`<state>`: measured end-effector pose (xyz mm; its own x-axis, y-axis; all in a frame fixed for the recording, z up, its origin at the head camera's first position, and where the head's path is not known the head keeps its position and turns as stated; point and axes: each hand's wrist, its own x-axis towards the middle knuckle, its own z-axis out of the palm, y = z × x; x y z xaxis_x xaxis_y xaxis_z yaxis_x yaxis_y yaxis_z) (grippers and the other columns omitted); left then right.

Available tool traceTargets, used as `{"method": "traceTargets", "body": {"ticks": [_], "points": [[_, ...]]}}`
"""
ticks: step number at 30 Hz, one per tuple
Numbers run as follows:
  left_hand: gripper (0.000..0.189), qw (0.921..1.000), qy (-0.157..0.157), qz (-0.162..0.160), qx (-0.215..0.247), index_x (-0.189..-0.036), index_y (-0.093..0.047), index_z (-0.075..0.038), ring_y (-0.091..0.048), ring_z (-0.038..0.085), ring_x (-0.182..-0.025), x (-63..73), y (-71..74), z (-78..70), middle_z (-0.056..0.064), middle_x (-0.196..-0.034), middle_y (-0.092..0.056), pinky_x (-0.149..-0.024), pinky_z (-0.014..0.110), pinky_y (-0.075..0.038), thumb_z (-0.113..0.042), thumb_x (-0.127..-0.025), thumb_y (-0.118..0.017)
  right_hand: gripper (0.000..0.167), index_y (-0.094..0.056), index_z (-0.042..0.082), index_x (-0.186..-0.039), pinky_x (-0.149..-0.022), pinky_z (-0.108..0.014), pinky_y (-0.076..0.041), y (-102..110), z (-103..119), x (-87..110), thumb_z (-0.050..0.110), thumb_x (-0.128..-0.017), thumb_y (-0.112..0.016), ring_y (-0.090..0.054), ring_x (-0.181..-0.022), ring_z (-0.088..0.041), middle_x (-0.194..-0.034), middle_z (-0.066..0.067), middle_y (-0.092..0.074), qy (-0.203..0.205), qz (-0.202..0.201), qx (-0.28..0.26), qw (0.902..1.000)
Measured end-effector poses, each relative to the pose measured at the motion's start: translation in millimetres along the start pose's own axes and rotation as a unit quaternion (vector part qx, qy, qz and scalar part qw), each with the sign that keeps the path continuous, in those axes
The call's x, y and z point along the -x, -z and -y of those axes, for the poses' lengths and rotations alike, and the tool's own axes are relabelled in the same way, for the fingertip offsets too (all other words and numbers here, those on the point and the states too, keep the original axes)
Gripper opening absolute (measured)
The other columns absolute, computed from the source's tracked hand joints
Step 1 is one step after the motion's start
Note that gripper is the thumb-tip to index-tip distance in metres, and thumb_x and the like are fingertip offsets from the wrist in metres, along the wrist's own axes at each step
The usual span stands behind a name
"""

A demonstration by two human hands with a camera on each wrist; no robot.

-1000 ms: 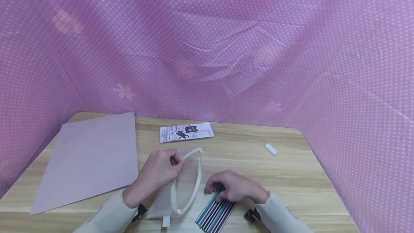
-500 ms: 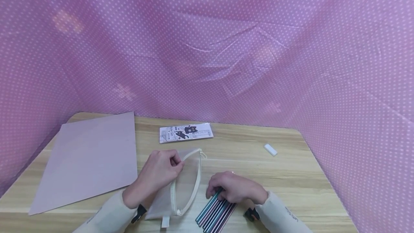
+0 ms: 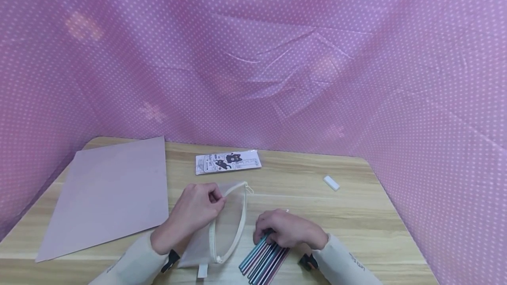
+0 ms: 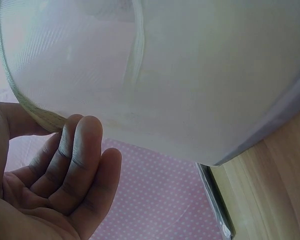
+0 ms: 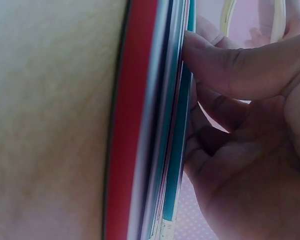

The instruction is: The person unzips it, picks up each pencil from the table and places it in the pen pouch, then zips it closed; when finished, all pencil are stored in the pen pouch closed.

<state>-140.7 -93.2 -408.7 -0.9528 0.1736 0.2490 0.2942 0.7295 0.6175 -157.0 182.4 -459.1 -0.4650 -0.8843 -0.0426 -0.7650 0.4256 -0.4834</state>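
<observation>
Left hand pinching zip edge of mesh pouch, thumb against fingers near top corner; pouch mouth gaping, lying on wooden surface front centre. In left wrist view, pouch mesh filling upper frame, fingers curled under zip rim, thumb on other side, so left grip grasping pouch. Right hand just right of pouch, fingers curled over upper ends of pens, a flat row of teal, pink and dark sticks lying on surface, angled toward front. In right wrist view, thumb pressing side of pens, fingers bent behind; right grip grasping pens. Pale sleeves on both arms, dark wrist straps. Grey sheet flat at left of surface, well apart from pouch. Packet with cat print at back centre, beyond pouch. Small white eraser at right rear, apart from rest. Pink dotted cloth hanging round surface on all sides.
</observation>
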Motion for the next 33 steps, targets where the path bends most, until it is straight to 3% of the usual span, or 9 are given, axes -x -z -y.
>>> {"method": "traceTargets", "body": {"ticks": [13, 21, 26, 29, 33], "points": [[0.016, 1.0, 0.004, 0.001, 0.002, -0.07, -0.068, -0.021, -0.052, 0.003, -0.054, -0.3, 1.7, 0.1, -0.011, -0.062, -0.065, -0.054, 0.018, -0.045, -0.017, -0.079, -0.08, 0.032, -0.076, 0.021, -0.105, -0.09, -0.014, -0.051, 7.1, 9.6, -0.2, -0.002, -0.084, -0.07, -0.061, -0.096, 0.004, -0.103, 0.01, -0.073, 0.001, -0.019, -0.007, 0.9998], [0.016, 1.0, 0.004, 0.001, -0.001, -0.069, -0.067, -0.021, -0.052, 0.003, -0.053, -1.1, 2.4, 0.5, -0.011, -0.061, -0.064, -0.054, 0.019, -0.045, -0.018, -0.079, -0.08, 0.027, -0.073, 0.021, -0.105, -0.08, -0.019, -0.055, 27.0, 13.3, 9.0, 0.001, -0.087, -0.07, -0.06, -0.087, 0.003, -0.099, 0.008, -0.072, 0.018, -0.076, -0.097, 0.9922], [0.016, 1.0, 0.002, 0.001, 0.0, -0.069, -0.067, -0.021, -0.051, 0.003, -0.053, -0.9, 1.9, 0.5, -0.011, -0.061, -0.064, -0.054, 0.019, -0.045, -0.017, -0.08, -0.08, 0.022, -0.071, 0.015, -0.109, -0.081, -0.025, -0.055, 31.9, 13.4, 12.6, 0.004, -0.09, -0.068, -0.061, -0.087, -0.002, -0.097, -0.005, -0.072, -0.001, -0.116, -0.202, 0.9725], [0.016, 1.0, -0.001, -0.001, 0.0, -0.069, -0.068, -0.021, -0.051, 0.002, -0.052, -0.6, 1.7, 0.7, -0.011, -0.061, -0.063, -0.053, 0.018, -0.044, -0.017, -0.08, -0.08, 0.02, -0.069, 0.008, -0.111, -0.08, -0.024, -0.054, 30.6, 15.9, 11.5, 0.006, -0.091, -0.068, -0.061, -0.087, -0.003, -0.096, -0.011, -0.069, -0.03, -0.136, -0.279, 0.95], [0.016, 1.0, -0.003, -0.006, -0.001, -0.069, -0.068, -0.021, -0.051, 0.002, -0.052, -0.8, 1.7, 0.6, -0.011, -0.06, -0.063, -0.053, 0.018, -0.044, -0.017, -0.079, -0.08, 0.023, -0.066, -0.002, -0.112, -0.077, -0.02, -0.053, 25.6, 19.6, 7.4, 0.006, -0.091, -0.066, -0.06, -0.086, -0.005, -0.094, -0.005, -0.065, -0.061, -0.15, -0.368, 0.9158]]}}
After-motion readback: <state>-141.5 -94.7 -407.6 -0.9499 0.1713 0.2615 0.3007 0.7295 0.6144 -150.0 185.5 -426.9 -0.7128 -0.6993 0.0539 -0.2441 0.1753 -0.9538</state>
